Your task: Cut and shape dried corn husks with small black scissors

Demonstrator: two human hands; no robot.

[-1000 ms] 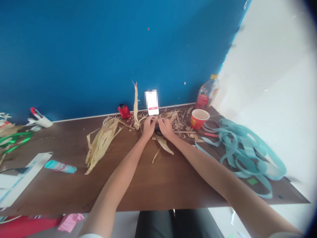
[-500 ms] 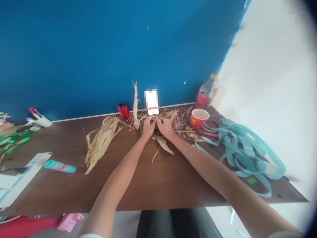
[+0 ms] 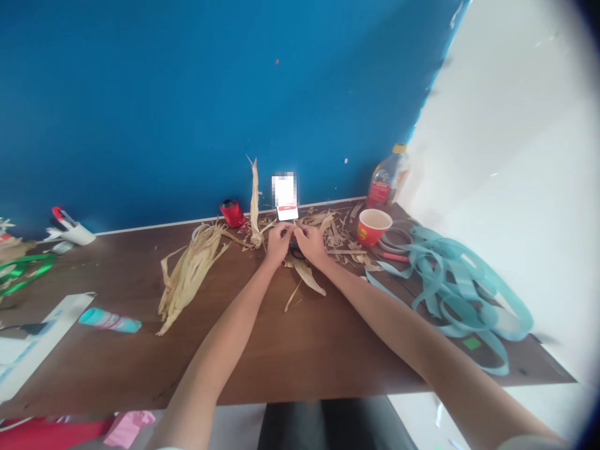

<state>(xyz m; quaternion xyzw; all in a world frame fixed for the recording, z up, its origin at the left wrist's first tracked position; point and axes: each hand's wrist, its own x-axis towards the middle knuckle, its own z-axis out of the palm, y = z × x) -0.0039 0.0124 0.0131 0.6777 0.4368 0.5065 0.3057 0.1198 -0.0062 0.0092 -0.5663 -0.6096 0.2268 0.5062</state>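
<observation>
My left hand and my right hand meet at the far side of the table, fingertips pinched together. Between them is a tiny pale tip that looks like a piece of corn husk; the fingers hide most of it. Dark loops, seemingly scissors handles, lie beneath the hands, partly covered. A loose husk leaf points toward me just below my wrists. Husk scraps are scattered to the right of my hands. On the left lies a bundle of dried corn husks, and an upright husk stands near the wall.
Behind my hands a bright phone leans at the blue wall. A red roll is left of it. To the right are a red paper cup, a bottle and tangled teal ribbon. A teal tube lies left.
The whole view has shifted slightly, so things sit a little lower and further left. My hands stay together in the same pinch, at the same spot on the table.
</observation>
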